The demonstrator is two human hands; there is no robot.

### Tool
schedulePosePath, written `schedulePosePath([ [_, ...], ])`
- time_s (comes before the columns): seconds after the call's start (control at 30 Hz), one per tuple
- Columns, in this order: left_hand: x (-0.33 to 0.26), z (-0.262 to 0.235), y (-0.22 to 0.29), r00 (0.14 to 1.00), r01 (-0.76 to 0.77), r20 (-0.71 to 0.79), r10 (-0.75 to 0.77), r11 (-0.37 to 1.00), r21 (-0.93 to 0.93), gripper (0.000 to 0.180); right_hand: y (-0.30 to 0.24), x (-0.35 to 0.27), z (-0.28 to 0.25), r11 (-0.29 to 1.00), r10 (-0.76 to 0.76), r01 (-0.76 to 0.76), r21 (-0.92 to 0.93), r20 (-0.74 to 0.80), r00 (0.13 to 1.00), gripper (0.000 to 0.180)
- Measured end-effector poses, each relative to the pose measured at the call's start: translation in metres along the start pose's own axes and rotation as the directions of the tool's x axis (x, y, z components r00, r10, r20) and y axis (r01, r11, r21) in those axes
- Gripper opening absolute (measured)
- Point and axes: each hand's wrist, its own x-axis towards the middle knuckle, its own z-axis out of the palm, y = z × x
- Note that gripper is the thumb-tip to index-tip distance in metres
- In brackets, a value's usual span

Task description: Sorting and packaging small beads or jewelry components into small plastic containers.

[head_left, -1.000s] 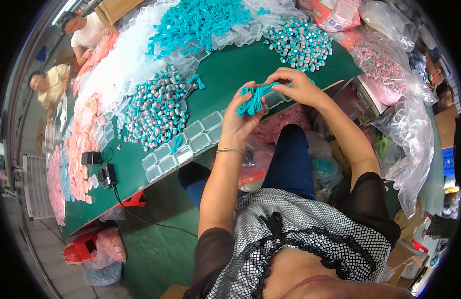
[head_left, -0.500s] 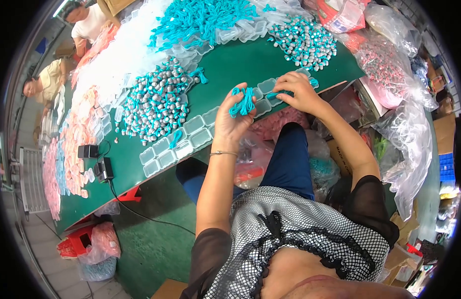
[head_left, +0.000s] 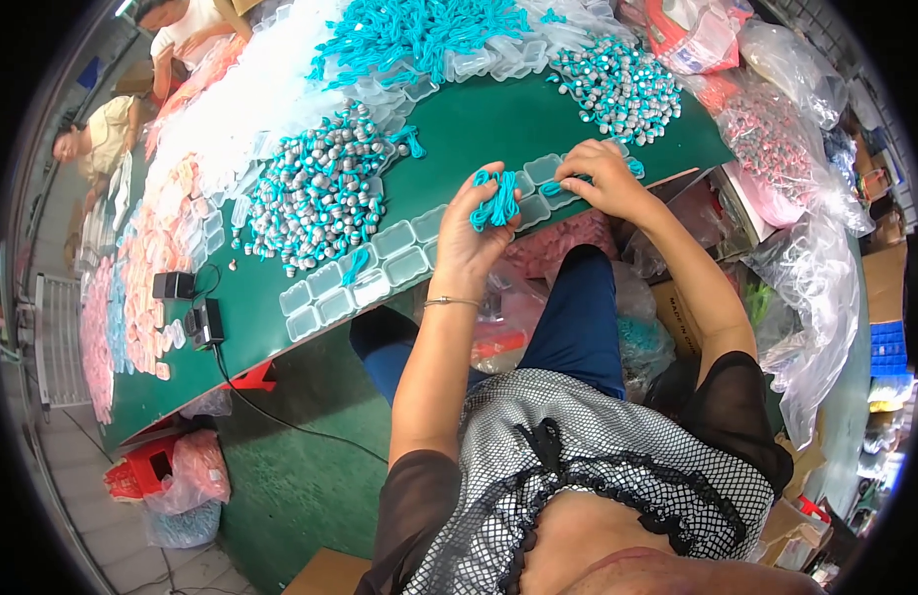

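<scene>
My left hand (head_left: 467, 230) is closed around a bundle of teal cords (head_left: 496, 201), its loops showing between thumb and fingers. The bundle is above a double row of small clear plastic boxes (head_left: 393, 238) along the table's near edge. To the right, my right hand (head_left: 610, 182) is closed over the same row, thumb and fingertips pinching a teal cord (head_left: 550, 188) at one of the boxes. Part of that cord is hidden by the fingers. One teal cord piece (head_left: 355, 266) lies in a box further left, and another (head_left: 635, 169) at the right end.
On the green table (head_left: 479, 124) are a left pile of grey-and-teal beaded pieces (head_left: 315, 188), a similar right pile (head_left: 622, 91) and a heap of teal cords (head_left: 419, 35). Black devices (head_left: 203, 323) with a cable sit at left. Two people work beyond. Plastic bags (head_left: 776, 149) crowd the right.
The whole view has shifted slightly. My left hand still holds the cord bundle, and my right hand stays over the boxes with only a slight change in finger position.
</scene>
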Motion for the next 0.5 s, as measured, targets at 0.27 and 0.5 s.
schedulePosePath([
  [0.27,0.0,0.0,0.0,1.0,0.004,0.019,-0.004,1.0,-0.002,0.038,-0.009,0.003,0.0,0.998,0.042,-0.041,-0.039,0.028,0.999,0.014],
  [0.5,-0.004,0.001,0.0,1.0,-0.004,0.008,0.004,1.0,0.015,0.036,-0.02,0.007,-0.001,0.985,-0.083,0.083,-0.152,0.001,0.997,0.016],
])
